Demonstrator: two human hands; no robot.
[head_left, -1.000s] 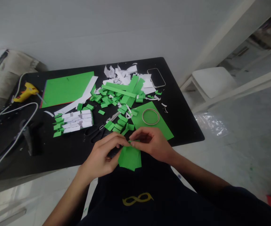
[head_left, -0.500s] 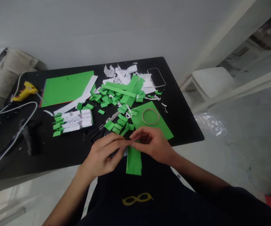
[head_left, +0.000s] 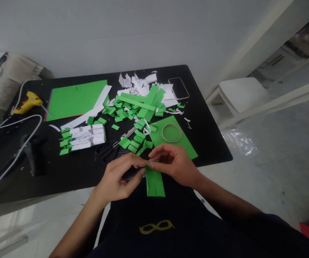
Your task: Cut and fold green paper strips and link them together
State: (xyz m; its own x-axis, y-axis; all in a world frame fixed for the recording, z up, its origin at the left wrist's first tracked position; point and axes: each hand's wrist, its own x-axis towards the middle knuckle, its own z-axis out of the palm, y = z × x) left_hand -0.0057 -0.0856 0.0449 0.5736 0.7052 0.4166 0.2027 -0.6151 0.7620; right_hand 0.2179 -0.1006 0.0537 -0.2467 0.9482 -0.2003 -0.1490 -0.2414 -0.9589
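Observation:
A folded green paper strip [head_left: 155, 183] hangs below my fingers at the table's front edge, in front of the dark shirt. My right hand [head_left: 176, 165] pinches its upper end between thumb and fingers. From the left, my left hand [head_left: 123, 176] grips the strip's top left corner, index fingertip against the right fingers and thumb lower at the strip's edge. The exact fold under the fingertips is hidden. Beyond the hands lie small folded green paper pieces [head_left: 134, 145] and black-handled scissors [head_left: 110, 152]. A roll of tape [head_left: 172, 133] rests on a green sheet [head_left: 188, 147].
On the black table [head_left: 76, 175] sits a block of interlocked white and green paper pieces [head_left: 87, 137]. A yellow glue gun [head_left: 28, 103] with a white cord [head_left: 37, 132] is at left. Paper scraps [head_left: 140, 84] and a phone-shaped frame [head_left: 188, 94] lie at the back. A white stool [head_left: 241, 94] stands right.
The strip's lower end has swung slightly right and its folded side shows more. My left thumb and fingertips have shifted slightly at its top; my right hand is nearly still.

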